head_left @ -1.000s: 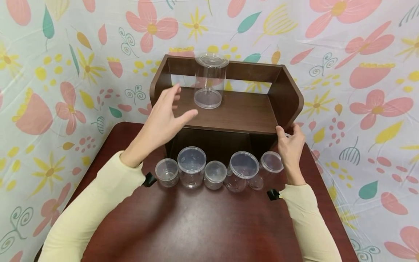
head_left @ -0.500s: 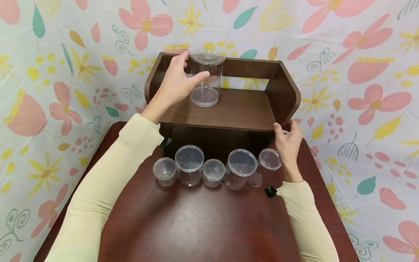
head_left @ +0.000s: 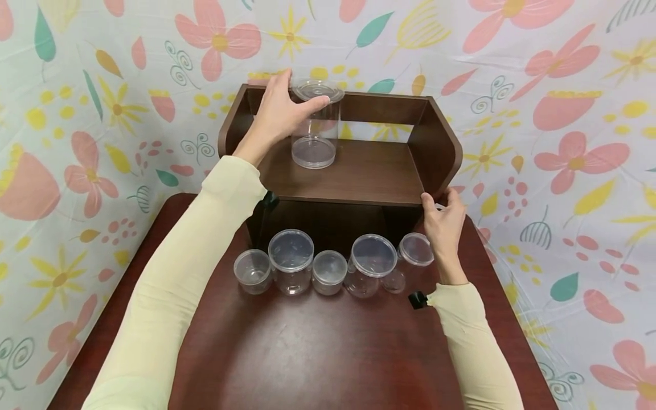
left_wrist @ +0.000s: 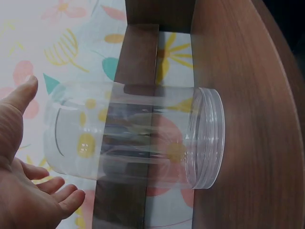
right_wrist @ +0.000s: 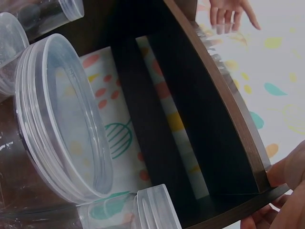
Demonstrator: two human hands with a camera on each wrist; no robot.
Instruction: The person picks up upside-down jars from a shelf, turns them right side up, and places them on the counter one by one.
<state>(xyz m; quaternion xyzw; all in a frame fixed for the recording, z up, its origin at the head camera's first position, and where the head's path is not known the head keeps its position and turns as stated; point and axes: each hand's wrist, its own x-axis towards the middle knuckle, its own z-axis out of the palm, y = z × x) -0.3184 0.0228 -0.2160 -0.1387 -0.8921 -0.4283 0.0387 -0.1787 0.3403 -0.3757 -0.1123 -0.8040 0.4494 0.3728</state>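
A tall clear plastic jar (head_left: 315, 128) stands upright on the upper board of a dark brown two-tier shelf (head_left: 359, 176). My left hand (head_left: 279, 114) is raised at the jar's upper left side, thumb in front and fingers spread behind. In the left wrist view, a gap shows between the jar (left_wrist: 138, 138) and the thumb and fingers of my left hand (left_wrist: 28, 167). The right front corner of the shelf is pinched by my right hand (head_left: 443, 225), thumb above. From the right wrist, my right hand (right_wrist: 286, 191) appears at that same corner, thumb and fingers on either side.
Several lidded clear jars, among them a wide one (head_left: 291, 259) and a small one (head_left: 329, 270), line up on the dark red table (head_left: 307, 353) in front of the lower tier. A flower-patterned cloth (head_left: 512, 102) hangs behind.
My left hand has moved up and away from me, from in front of the shelf to the jar's top. The right hand keeps its grip on the shelf corner. The view has shifted slightly.
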